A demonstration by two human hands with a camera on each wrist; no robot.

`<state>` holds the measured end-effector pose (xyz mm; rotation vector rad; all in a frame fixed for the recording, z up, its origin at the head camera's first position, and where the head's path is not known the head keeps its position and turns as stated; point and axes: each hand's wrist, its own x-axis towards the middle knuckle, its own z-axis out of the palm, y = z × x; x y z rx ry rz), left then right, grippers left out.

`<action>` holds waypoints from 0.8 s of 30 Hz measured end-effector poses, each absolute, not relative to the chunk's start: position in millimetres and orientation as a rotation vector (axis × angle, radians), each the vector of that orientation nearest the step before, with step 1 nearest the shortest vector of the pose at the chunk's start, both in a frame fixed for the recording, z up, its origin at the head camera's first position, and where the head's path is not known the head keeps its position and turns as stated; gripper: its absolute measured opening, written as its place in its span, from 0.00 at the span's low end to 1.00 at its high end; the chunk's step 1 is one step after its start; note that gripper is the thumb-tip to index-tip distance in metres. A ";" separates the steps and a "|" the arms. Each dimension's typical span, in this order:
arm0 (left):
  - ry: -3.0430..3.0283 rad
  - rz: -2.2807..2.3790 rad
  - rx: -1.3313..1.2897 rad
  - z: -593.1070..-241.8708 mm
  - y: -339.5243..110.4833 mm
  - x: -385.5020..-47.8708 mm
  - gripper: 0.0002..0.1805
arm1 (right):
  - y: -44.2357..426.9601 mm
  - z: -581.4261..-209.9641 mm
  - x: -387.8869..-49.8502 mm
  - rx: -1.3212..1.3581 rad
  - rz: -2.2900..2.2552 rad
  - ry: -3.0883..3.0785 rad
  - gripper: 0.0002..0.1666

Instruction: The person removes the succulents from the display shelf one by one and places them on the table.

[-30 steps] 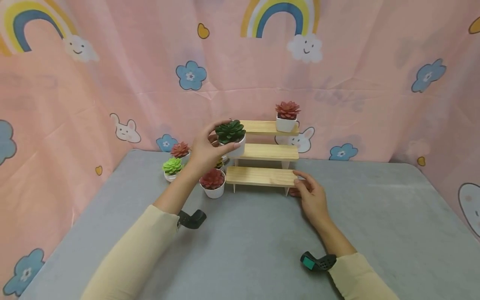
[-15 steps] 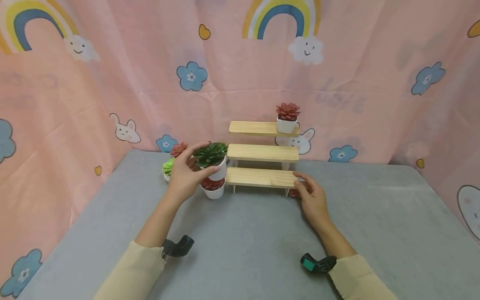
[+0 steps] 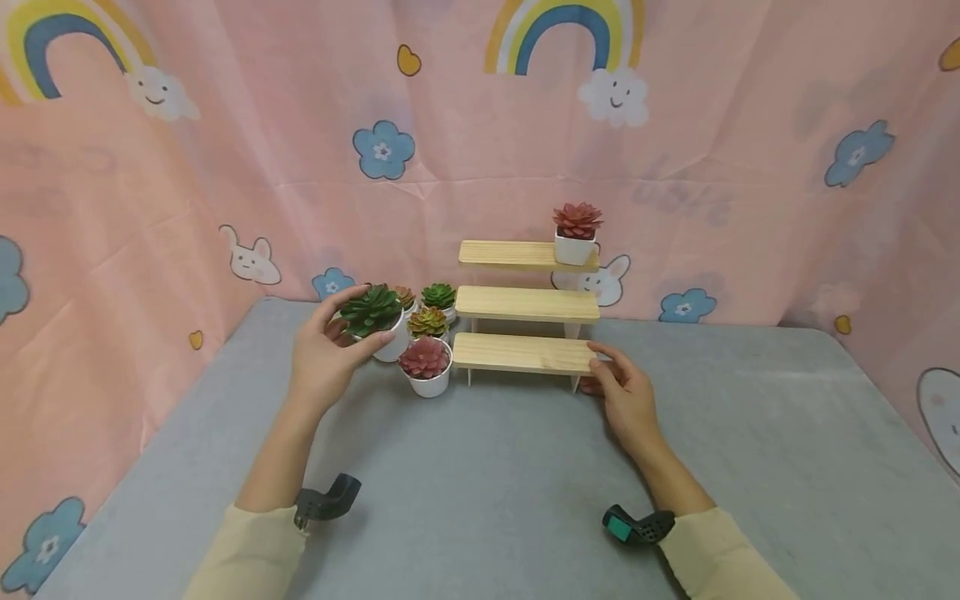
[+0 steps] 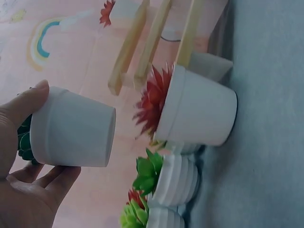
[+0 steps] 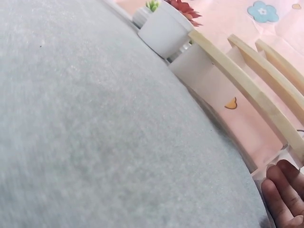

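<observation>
My left hand [image 3: 318, 362] holds a potted dark green succulent [image 3: 372, 312], thumb on one side of its pot and fingers on the other. In the left wrist view, its smooth white pot [image 4: 73, 128] hangs above the table. A three-tier wooden display stand [image 3: 525, 304] stands at the middle, with a red succulent in a square white pot [image 3: 576, 248] at the top tier's right end. My right hand [image 3: 628, 400] grips the lowest tier's right end; in the right wrist view, fingertips [image 5: 280, 173] show beside the stand's leg.
Left of the stand are a red succulent [image 3: 425, 358] in a round white pot, a yellow-green one [image 3: 429, 322] and a green one [image 3: 438, 295]. A light green succulent [image 4: 134, 216] shows in the left wrist view. A pink patterned curtain [image 3: 465, 150] hangs behind the grey table [image 3: 495, 492].
My left hand has carried the dark green succulent leftward and down from beside the stand's upper tiers, uncovering several pots. My right hand stays at the lowest tier.
</observation>
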<state>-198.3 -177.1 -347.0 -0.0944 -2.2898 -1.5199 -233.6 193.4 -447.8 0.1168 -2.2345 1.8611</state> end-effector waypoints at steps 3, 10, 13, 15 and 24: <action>-2.312 -1.491 -0.066 -349.4 -184.0 -199.3 0.35 | 193.2 -447.4 -233.8 0.130 1.858 -2.243 0.20; -2.319 -1.493 -0.020 -364.9 -196.5 -203.8 0.35 | 194.2 -448.0 -233.8 0.126 1.852 -2.243 0.19; -2.319 -1.488 -0.036 -374.0 -201.4 -206.5 0.35 | 194.7 -448.2 -233.9 0.130 1.860 -2.238 0.19; -2.316 -1.498 -0.056 -380.1 -204.2 -208.6 0.34 | 195.0 -448.3 -233.9 0.130 1.861 -2.236 0.19; -2.376 -1.520 -0.105 -402.4 -211.7 -215.0 0.35 | 195.2 -449.9 -234.1 0.133 1.848 -2.249 0.19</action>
